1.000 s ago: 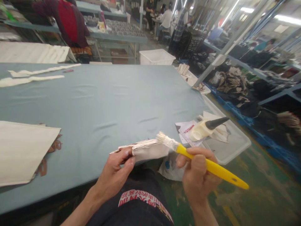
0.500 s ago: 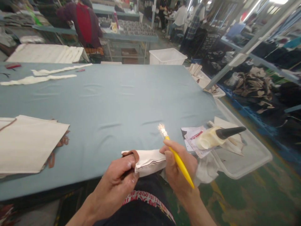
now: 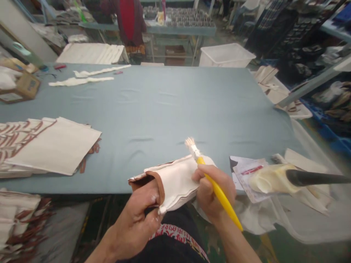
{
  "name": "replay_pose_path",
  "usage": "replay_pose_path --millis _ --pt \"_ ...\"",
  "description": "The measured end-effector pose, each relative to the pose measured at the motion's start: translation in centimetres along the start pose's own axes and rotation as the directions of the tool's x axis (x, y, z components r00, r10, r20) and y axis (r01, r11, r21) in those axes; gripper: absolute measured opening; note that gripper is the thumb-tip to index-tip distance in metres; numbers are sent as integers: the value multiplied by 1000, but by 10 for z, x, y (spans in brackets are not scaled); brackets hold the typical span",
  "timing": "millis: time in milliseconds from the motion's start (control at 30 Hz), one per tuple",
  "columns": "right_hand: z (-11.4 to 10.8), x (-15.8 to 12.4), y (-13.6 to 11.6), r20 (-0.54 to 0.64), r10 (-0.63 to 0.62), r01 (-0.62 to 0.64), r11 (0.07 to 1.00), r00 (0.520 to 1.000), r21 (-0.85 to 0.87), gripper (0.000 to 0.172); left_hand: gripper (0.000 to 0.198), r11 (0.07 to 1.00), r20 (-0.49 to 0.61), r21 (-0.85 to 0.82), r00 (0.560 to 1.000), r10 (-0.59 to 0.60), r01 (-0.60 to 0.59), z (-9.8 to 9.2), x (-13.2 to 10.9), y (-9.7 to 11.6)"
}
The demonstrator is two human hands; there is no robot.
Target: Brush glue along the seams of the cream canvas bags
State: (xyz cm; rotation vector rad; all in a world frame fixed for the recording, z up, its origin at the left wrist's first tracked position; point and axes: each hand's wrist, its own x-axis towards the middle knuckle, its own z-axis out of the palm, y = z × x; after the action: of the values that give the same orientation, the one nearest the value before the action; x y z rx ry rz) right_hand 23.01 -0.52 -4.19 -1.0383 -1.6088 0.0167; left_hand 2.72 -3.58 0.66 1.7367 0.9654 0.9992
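My left hand (image 3: 139,217) is closed on the brown-trimmed mouth of a cream fabric pouch (image 3: 178,175), its fingers partly inside the opening. The pouch lies tilted over the table's near edge, its seam side toward me. Closed round a yellow-handled brush (image 3: 219,193), my right hand (image 3: 215,191) also rests against the pouch's far end. The brush's pale bristles point up and away, above the fabric. To the right of that hand, a cream-coloured container with a black handle-like piece (image 3: 274,178) lies on some papers (image 3: 238,162).
Stacked cream pieces with brown trim (image 3: 60,146) lie at left on the blue-grey table (image 3: 170,113); more (image 3: 19,219) sit below. Two cream strips (image 3: 82,81) and a cardboard box (image 3: 24,86) are at the back left. A white bin (image 3: 226,54) stands beyond; a person (image 3: 128,22) is behind.
The pouch has turned so its broad cream face and brown-edged opening show more. My view has shifted left and down. Both hands keep their hold.
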Motion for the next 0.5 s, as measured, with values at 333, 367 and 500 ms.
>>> replay_pose_path --millis 333,367,500 --pt "30 13 -3 -88 18 -15 999 996 35 19 26 932 142 333 985 102 -144 -10 -28 0" --pt "34 17 -4 -72 9 -6 999 997 46 20 25 929 149 339 983 105 -151 -14 -32 -1" --pt "51 33 -14 109 18 -29 995 994 98 20 23 924 166 336 977 132 -182 -36 -41 -4"
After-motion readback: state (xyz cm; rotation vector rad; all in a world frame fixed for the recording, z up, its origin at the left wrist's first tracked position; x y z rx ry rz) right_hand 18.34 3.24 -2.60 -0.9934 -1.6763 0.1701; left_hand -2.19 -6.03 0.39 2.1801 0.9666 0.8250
